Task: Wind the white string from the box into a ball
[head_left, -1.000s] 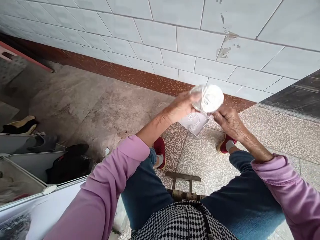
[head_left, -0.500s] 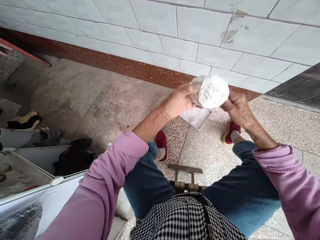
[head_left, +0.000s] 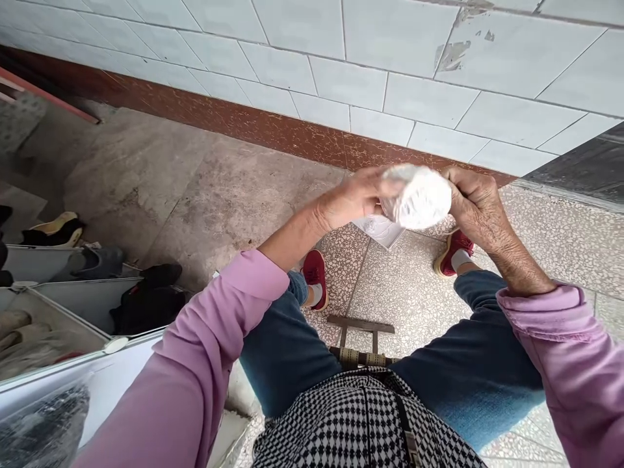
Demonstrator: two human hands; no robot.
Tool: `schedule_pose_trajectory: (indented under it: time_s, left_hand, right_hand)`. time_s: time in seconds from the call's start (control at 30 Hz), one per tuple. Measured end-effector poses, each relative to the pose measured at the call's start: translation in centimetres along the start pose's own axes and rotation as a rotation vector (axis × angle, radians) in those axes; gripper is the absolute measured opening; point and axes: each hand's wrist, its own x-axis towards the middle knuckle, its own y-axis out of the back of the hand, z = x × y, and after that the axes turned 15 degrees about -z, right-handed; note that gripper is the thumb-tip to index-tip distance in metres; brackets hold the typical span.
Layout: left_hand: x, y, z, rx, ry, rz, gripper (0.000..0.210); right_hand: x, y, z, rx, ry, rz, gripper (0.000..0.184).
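Note:
A round white bundle (head_left: 423,199), crinkled and shiny like something wrapped in thin plastic, is held up between both hands. What it is made of is hard to tell, as its surface is bright and partly blurred. My left hand (head_left: 358,200) grips its left side, with the fingers smeared by motion. On the opposite side my right hand (head_left: 480,209) is closed, thumb and fingers pinching at the bundle's right edge. Partly hidden below the bundle, a shallow pale tray or box (head_left: 383,233) with curved relief lines lies on the floor.
A tiled wall (head_left: 273,65) with a red-brown skirting (head_left: 292,133) runs in front. A rack (head_left: 73,296) with shoes stands at left. Red shoes (head_left: 316,278) rest on the speckled floor (head_left: 390,286). Between the legs a wooden stool part (head_left: 361,324) shows.
The white bundle and both hands have shifted slightly right, and the bundle sits a little lower in view. Both hands stay on it. The camera view has shifted slightly too.

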Motion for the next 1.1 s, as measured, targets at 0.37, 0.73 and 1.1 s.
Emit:
schedule_pose_trajectory:
  time_s: [0.37, 0.73, 1.1]
  left_hand:
    - [2.9, -0.5, -1.3, 0.138, 0.029, 0.052, 0.057]
    - [6.1, -4.1, -2.4, -0.375, 0.002, -0.056, 0.081]
    - [4.3, -0.8, -3.1, 0.073, 0.115, 0.292, 0.067]
  right_hand:
    - [-2.3, 0.5, -1.5, 0.075, -0.009, -0.047, 0.047]
    - [-4.5, 0.4, 3.6, 0.05, -0.146, -0.012, 0.062]
    - [-3.6, 0.5, -0.1, 0.124, -0.051, -0.142, 0.05]
